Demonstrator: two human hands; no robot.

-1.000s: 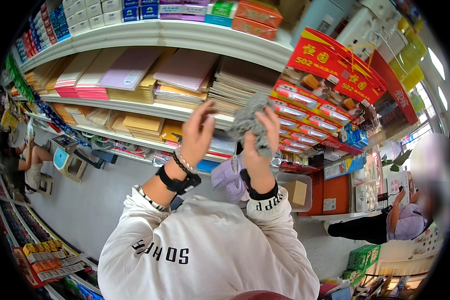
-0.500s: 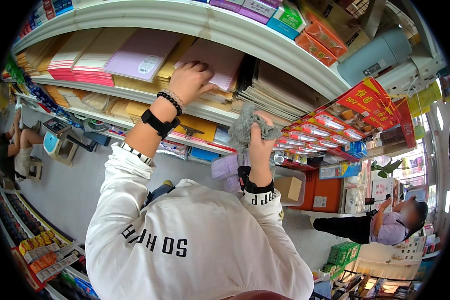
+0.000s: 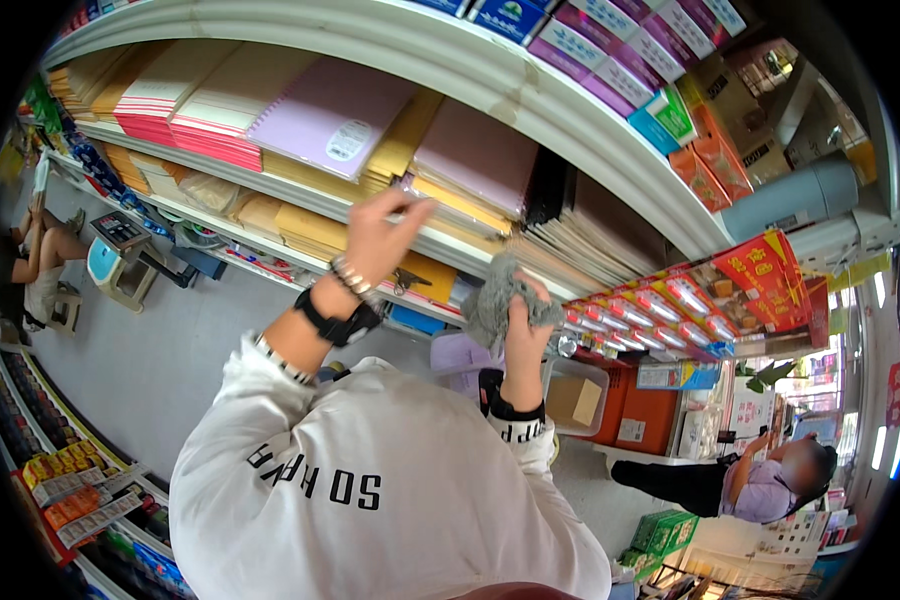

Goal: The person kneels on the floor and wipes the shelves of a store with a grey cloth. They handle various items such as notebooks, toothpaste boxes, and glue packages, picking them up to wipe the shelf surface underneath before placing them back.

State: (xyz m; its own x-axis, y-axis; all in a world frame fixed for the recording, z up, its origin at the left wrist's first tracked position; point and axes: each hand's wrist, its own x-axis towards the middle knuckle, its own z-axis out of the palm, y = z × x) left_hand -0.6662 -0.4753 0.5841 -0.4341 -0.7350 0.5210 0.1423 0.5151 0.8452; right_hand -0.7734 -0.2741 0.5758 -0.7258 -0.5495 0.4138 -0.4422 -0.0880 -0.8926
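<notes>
Now left hand [image 3: 382,235], half-spread, has drawn back off upper-centre lilac notebook [image 3: 478,152], baring its cover; right hand [image 3: 525,335] grips grey cloth [image 3: 492,300].

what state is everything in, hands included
Grey cloth: bunched, held
Right hand: closed around cloth
Left hand: empty, fingers loosely bent
Lilac spiral notebook: closed, lying flat
Clear bin: lidless, holding a box
Cardboard box: inside bin, apparently closed

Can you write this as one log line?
left hand: near shelved notebooks; right hand: holding gray cloth; red display rack: right of cloth
</notes>
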